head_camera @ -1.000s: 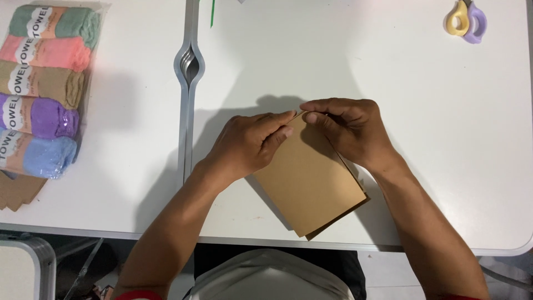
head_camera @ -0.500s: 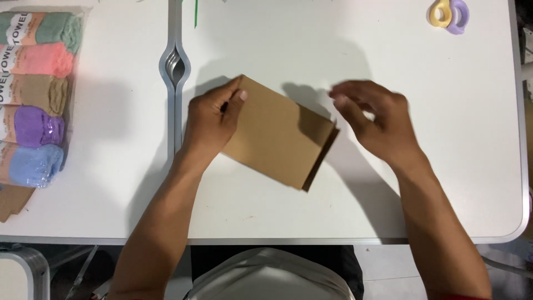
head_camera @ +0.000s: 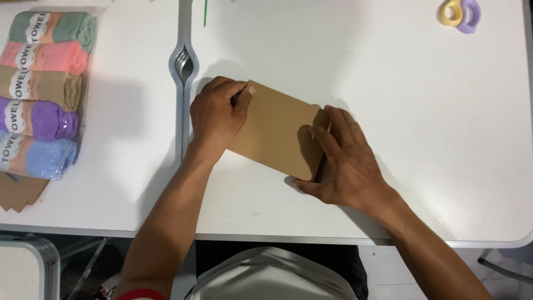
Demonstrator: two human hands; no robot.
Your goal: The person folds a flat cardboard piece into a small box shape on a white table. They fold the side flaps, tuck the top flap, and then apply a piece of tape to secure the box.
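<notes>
Closing in from the right, the right hand is now pressing flat on the brown envelope's right edge, fingers spread, where half a second ago it was hovering apart from it. Opposite, the left hand is pinching the envelope's upper left corner as it is lying tilted at mid-worktop. Its flap seems already folded down; the pressing looks unfinished, with towels and tape lying well apart.

A cardboard sheet lies mid-tabletop between the left hand and right hand, towel pack far left, tape dispenser behind right.
</notes>
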